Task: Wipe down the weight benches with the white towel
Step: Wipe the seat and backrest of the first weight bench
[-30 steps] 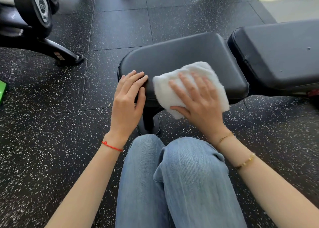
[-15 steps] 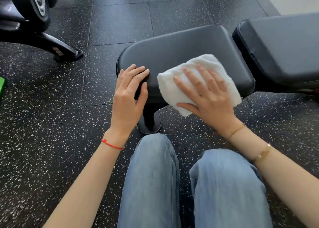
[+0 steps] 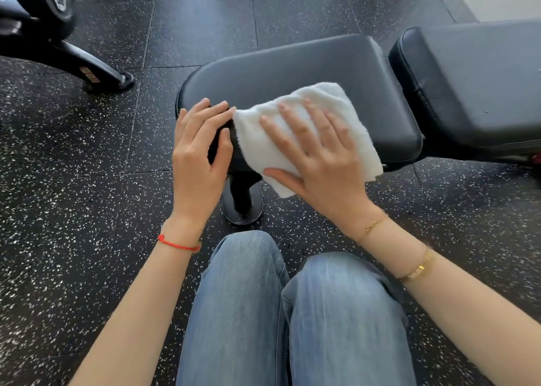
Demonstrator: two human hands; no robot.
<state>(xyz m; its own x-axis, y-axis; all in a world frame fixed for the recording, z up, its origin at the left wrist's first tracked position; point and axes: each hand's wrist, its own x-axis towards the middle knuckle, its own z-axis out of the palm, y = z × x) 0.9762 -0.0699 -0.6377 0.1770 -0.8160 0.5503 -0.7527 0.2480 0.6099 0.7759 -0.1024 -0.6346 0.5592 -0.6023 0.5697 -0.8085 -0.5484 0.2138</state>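
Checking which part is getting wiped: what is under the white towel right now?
The white towel lies on the near end of the black seat pad, pressed flat by the right hand. One corner overhangs the pad's edge above the floor. The pad surface beneath it is covered.

The white towel (image 3: 304, 137) now lies closer to the left hand (image 3: 199, 151): its near-left edge touches that hand's fingertips (image 3: 229, 109), where a gap showed a second ago. The right hand (image 3: 317, 157), flat on the towel, sits further toward the rounded end of the surface (image 3: 292, 66). The two knees (image 3: 281, 306), overlapped a second ago, now lie side by side.
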